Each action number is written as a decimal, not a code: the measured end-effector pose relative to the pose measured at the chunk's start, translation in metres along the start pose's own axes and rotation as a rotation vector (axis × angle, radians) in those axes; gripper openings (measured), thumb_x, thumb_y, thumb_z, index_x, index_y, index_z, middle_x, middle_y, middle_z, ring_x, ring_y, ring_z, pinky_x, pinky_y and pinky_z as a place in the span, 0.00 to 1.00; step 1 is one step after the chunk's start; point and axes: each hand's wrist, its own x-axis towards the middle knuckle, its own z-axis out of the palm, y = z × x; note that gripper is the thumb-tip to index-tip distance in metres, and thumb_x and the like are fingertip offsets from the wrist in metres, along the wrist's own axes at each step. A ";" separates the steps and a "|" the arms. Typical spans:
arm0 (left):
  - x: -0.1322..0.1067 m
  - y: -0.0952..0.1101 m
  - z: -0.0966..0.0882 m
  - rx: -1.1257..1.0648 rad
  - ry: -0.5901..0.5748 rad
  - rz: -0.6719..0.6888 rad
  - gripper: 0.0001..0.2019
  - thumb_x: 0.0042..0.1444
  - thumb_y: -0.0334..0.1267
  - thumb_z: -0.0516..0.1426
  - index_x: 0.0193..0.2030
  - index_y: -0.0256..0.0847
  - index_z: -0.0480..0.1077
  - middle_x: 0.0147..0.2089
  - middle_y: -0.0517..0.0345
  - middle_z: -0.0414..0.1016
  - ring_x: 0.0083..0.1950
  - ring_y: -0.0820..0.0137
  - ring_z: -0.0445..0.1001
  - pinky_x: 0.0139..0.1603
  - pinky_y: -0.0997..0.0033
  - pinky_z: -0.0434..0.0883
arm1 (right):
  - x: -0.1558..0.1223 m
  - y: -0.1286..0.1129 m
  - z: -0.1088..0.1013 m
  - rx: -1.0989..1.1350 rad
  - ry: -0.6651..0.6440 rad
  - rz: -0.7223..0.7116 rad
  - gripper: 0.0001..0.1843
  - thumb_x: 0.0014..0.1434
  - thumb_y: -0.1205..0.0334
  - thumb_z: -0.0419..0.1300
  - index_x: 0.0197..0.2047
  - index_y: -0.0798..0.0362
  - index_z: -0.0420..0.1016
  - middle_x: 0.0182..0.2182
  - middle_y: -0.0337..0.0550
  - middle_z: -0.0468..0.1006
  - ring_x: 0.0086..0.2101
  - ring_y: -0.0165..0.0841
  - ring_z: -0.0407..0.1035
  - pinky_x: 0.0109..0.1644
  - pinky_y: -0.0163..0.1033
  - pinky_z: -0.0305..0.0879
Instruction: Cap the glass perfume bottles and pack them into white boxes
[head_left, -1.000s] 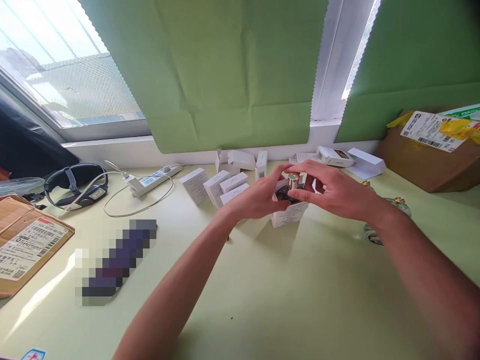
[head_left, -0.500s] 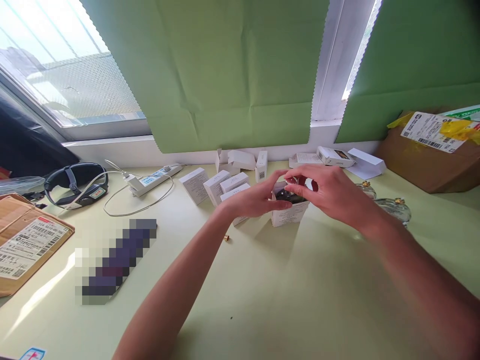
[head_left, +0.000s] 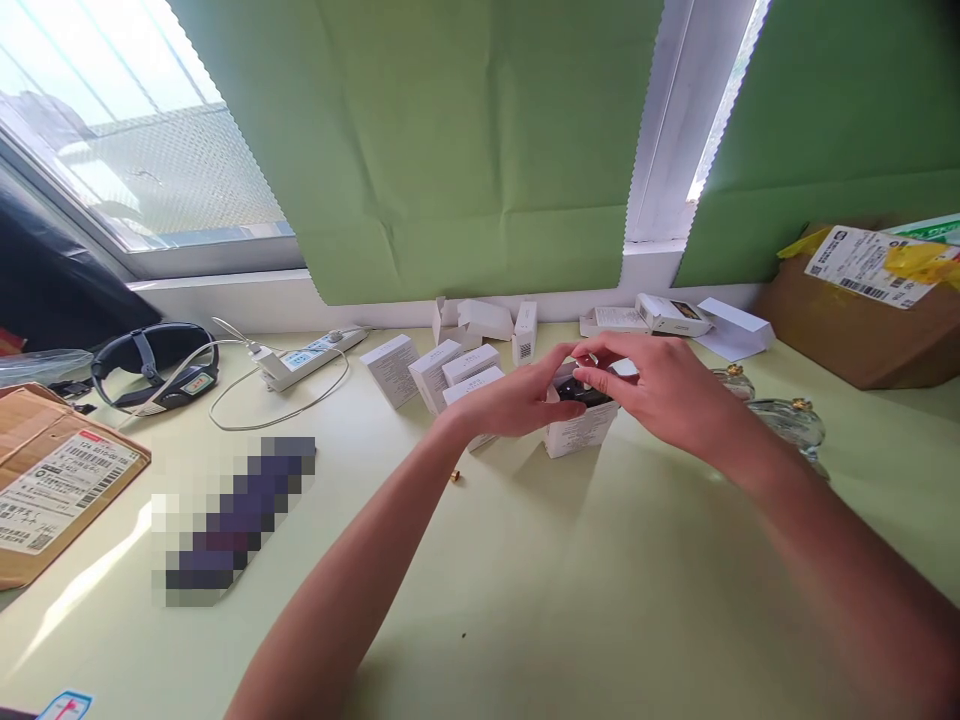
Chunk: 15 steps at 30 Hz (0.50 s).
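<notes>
A small white printed box (head_left: pixel 580 436) stands upright with its top open and a dark, glossy thing (head_left: pixel 581 392) in its mouth. My left hand (head_left: pixel 517 398) is closed around the box's upper left side, thumb in front and fingers behind. Over the opening, my right hand (head_left: pixel 651 378) has thumb and fingertips pinched together. Whatever lies between them is mostly covered; only a small shiny bit shows. Just left of the held box, several closed white boxes (head_left: pixel 391 372) stand together. On the right, partly behind my right forearm, are clear glass bottles (head_left: pixel 789 425) with gold necks.
Opened white boxes (head_left: pixel 487 320) lie along the wall. A small gold cap (head_left: pixel 455 476) rests on the table (head_left: pixel 570 600). At left are a power strip (head_left: pixel 311 358), a black headset (head_left: pixel 154 370) and a cardboard parcel (head_left: pixel 45 425). A brown carton (head_left: pixel 847 335) sits far right.
The hands and the open box keep almost the same pose. My right fingertips have shifted very slightly over the opening, and the whole view has drifted a little.
</notes>
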 end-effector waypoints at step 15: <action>0.001 -0.001 0.000 -0.047 -0.008 -0.007 0.25 0.64 0.47 0.55 0.65 0.51 0.53 0.31 0.65 0.63 0.28 0.71 0.63 0.31 0.68 0.62 | 0.002 0.006 0.003 -0.025 -0.048 0.079 0.07 0.65 0.54 0.58 0.42 0.46 0.75 0.41 0.42 0.83 0.40 0.41 0.76 0.39 0.44 0.67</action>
